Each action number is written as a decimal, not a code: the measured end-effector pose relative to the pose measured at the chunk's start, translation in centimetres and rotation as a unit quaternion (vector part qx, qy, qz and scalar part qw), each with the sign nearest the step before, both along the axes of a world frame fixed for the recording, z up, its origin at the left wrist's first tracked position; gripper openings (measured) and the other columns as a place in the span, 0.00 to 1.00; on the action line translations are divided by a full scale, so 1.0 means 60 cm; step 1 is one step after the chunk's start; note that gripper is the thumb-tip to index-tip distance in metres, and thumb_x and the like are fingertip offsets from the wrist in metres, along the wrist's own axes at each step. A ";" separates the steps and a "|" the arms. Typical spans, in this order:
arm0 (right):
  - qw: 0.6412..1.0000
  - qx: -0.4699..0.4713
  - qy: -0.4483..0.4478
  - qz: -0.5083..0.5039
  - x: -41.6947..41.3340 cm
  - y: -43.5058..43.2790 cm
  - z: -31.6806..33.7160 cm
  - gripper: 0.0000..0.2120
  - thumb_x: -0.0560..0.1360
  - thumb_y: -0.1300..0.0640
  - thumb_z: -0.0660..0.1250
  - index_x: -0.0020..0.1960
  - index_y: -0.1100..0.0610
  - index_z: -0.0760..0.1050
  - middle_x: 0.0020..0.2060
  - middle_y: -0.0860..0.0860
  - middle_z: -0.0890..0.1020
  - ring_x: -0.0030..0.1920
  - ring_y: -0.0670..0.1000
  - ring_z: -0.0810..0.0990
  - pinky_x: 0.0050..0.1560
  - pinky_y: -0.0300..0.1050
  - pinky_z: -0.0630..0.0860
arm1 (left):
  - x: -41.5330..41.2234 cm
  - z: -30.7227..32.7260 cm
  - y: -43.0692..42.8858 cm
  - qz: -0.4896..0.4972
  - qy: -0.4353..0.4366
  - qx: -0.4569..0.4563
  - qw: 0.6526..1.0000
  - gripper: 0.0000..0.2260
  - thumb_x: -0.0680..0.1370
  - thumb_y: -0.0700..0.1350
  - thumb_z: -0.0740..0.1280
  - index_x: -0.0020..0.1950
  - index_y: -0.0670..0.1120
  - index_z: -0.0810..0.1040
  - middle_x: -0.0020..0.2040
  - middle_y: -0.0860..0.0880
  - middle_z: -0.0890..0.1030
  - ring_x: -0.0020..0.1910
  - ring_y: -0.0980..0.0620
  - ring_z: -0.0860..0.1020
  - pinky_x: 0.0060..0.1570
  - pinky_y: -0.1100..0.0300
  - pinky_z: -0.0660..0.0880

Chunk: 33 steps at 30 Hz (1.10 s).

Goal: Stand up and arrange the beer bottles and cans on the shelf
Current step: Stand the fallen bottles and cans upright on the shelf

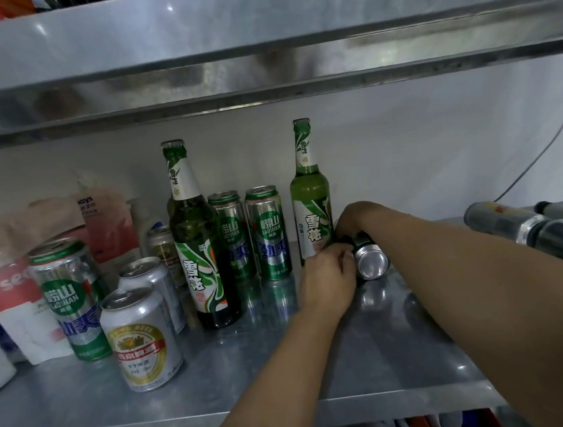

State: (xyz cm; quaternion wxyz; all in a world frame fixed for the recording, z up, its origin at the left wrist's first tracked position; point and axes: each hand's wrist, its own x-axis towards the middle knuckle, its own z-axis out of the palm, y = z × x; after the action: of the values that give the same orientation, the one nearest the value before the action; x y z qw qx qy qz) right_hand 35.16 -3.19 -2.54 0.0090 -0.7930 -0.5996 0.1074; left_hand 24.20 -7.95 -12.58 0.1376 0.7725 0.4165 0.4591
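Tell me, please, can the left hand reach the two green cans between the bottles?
Probably yes: the shelf before the green cans is bare and the left hand is close, though it holds the lying can with the right hand.

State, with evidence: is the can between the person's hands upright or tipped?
Tipped on its side: the can shows its round silver base to the camera; the left hand and right hand hold it.

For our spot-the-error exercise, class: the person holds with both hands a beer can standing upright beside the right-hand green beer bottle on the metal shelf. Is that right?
Not quite: the head view shows the beer can lying on its side, silver base toward the camera. The rest stands: left hand and right hand hold it beside the right-hand green beer bottle on the metal shelf.
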 end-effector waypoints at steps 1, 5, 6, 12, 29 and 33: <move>1.000 0.000 0.007 -0.002 0.001 0.003 -0.003 0.18 0.78 0.52 0.64 0.64 0.61 0.74 0.41 0.54 0.76 0.39 0.50 0.74 0.43 0.43 0.72 | 0.001 0.000 0.001 -0.006 -0.001 -0.002 1.000 0.13 0.80 0.48 0.60 0.61 0.50 0.81 0.52 0.46 0.85 0.50 0.46 0.82 0.51 0.52 0.79; 0.997 0.040 0.069 -0.019 0.019 0.005 -0.010 0.19 0.76 0.50 0.67 0.61 0.61 0.75 0.55 0.58 0.80 0.44 0.52 0.76 0.43 0.42 0.73 | 0.002 -0.004 0.002 -0.031 -0.002 -0.001 1.000 0.15 0.80 0.50 0.61 0.63 0.48 0.80 0.54 0.45 0.84 0.52 0.46 0.82 0.53 0.51 0.79; 0.992 0.064 0.103 -0.028 0.028 0.006 -0.010 0.20 0.74 0.50 0.69 0.59 0.62 0.75 0.53 0.59 0.81 0.43 0.53 0.78 0.42 0.42 0.75 | 0.002 -0.005 0.001 -0.038 -0.002 -0.004 0.999 0.15 0.80 0.50 0.61 0.63 0.48 0.79 0.55 0.45 0.84 0.53 0.46 0.82 0.54 0.51 0.79; 0.912 0.216 0.348 -0.034 0.087 -0.022 0.030 0.25 0.66 0.55 0.78 0.55 0.64 0.71 0.48 0.63 0.81 0.45 0.61 0.83 0.46 0.55 0.82 | 0.024 0.004 -0.019 -0.076 -0.069 -0.081 0.991 0.16 0.80 0.50 0.64 0.65 0.45 0.78 0.57 0.48 0.83 0.55 0.51 0.81 0.56 0.57 0.78; 0.864 0.268 0.408 0.126 0.175 -0.076 0.039 0.13 0.67 0.55 0.78 0.48 0.51 0.77 0.45 0.51 0.83 0.47 0.50 0.82 0.45 0.46 0.79 | 0.149 0.054 0.052 0.007 -0.081 -0.137 0.987 0.33 0.65 0.57 0.78 0.65 0.48 0.72 0.59 0.49 0.81 0.55 0.48 0.80 0.53 0.53 0.78; 0.866 0.300 0.381 0.121 0.161 -0.062 0.029 0.14 0.65 0.51 0.80 0.42 0.49 0.75 0.43 0.50 0.83 0.46 0.50 0.82 0.48 0.49 0.81 | 0.162 0.044 0.050 0.045 -0.088 -0.136 0.986 0.34 0.64 0.60 0.77 0.63 0.48 0.70 0.59 0.49 0.81 0.55 0.47 0.80 0.48 0.59 0.74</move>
State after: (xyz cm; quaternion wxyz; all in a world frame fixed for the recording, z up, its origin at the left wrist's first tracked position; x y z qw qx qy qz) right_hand 44.84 -6.90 -0.78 0.4610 -0.5711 -0.6438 0.2165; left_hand 33.90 -4.94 -9.96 0.2569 0.6838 0.4960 0.4695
